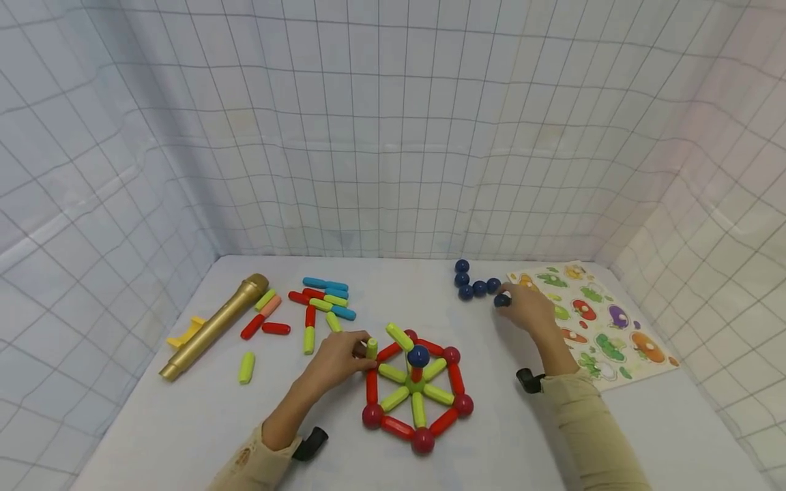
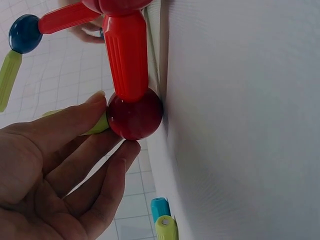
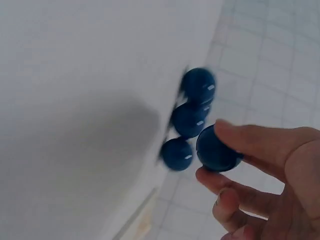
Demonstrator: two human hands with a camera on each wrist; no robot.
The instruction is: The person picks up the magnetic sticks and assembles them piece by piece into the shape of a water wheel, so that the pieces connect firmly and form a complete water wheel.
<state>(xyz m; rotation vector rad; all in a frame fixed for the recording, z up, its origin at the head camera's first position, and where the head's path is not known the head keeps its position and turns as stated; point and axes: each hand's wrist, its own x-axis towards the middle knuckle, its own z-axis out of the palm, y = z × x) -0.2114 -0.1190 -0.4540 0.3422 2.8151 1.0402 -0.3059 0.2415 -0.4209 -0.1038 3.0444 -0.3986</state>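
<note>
A flat wheel [image 1: 417, 392] of red and green sticks with dark red balls lies on the white table [image 1: 184, 423], a blue ball [image 1: 419, 354] raised at its hub. My left hand [image 1: 362, 354] pinches a short green stick [image 1: 371, 348] standing at the wheel's left corner. In the left wrist view the left hand [image 2: 115, 125] has that green stick [image 2: 95, 126] against the corner's red ball [image 2: 135, 114]. My right hand [image 1: 505, 301] pinches a blue ball [image 1: 502, 300] beside several loose blue balls [image 1: 471, 283]. In the right wrist view the right hand [image 3: 212, 150] pinches the held ball [image 3: 216, 148] beside the others [image 3: 192, 105].
Loose red, green and blue sticks [image 1: 319, 303] lie behind the left hand. A gold telescope-like toy [image 1: 211, 327] lies at the left. A vegetable puzzle board [image 1: 604, 327] lies at the right, under the right hand's far side. Grid-patterned walls close in the table.
</note>
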